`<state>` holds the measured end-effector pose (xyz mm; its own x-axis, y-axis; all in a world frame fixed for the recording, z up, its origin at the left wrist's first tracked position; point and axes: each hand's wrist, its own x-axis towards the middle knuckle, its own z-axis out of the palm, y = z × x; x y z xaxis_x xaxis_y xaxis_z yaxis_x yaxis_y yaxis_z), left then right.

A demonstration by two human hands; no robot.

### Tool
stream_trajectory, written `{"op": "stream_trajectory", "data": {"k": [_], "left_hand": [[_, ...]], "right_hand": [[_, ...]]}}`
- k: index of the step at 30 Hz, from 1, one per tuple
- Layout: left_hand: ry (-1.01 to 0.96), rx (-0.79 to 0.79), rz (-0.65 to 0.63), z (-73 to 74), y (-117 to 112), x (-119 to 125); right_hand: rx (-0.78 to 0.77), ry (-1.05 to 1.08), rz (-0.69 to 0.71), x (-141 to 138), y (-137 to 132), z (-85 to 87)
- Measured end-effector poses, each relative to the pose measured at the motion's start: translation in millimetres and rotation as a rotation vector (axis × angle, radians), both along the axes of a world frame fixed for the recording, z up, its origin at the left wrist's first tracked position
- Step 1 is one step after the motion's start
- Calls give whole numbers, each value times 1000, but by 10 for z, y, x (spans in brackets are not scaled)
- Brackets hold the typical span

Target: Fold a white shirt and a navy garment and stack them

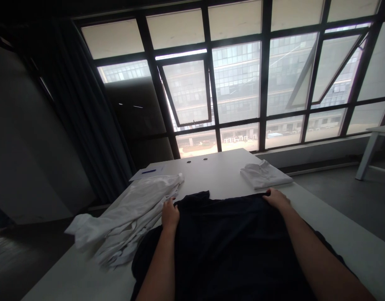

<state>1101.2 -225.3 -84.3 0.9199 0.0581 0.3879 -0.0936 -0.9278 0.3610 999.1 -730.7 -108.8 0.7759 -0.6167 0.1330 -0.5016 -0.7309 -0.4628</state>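
A dark garment lies spread over the white table in front of me. My left hand rests on its far left corner, fingers curled over the cloth edge. At the far right corner my right hand grips the edge the same way. Both forearms lie over the dark cloth.
A heap of crumpled white clothing lies left of the dark garment, hanging over the table edge. A folded white shirt sits at the far right. A sheet of paper with a blue pen lies far left. Large windows stand behind.
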Motion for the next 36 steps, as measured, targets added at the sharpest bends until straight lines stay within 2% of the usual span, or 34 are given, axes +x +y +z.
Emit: {"op": "stream_trajectory", "data": {"k": [3, 5, 8, 10, 14, 20, 30, 33, 36], "left_hand": [[-19, 71, -69, 87, -111, -47], [12, 121, -182, 111, -238, -95], [119, 197, -387, 59, -461, -193], [188, 236, -451, -15, -578, -254], [301, 272, -422, -135, -645, -299], [394, 280, -357, -162, -586, -244], [416, 286, -295, -183, -644, -247], [360, 290, -346, -106, -673, -315], [260, 299, -499, -13, -777, -408]], "right_hand": [[14, -27, -96, -32, -30, -136], [11, -77, -116, -42, -44, -191], [-18, -151, -112, -35, -49, -232], [-46, -183, -93, -26, -38, -246], [-106, -192, -9, -27, 15, -267], [-199, -130, 171, -101, 17, -222], [-316, -7, 75, -223, 71, -166], [-323, 36, 71, -259, 111, -139], [-351, 79, 157, -296, 194, -98]]}}
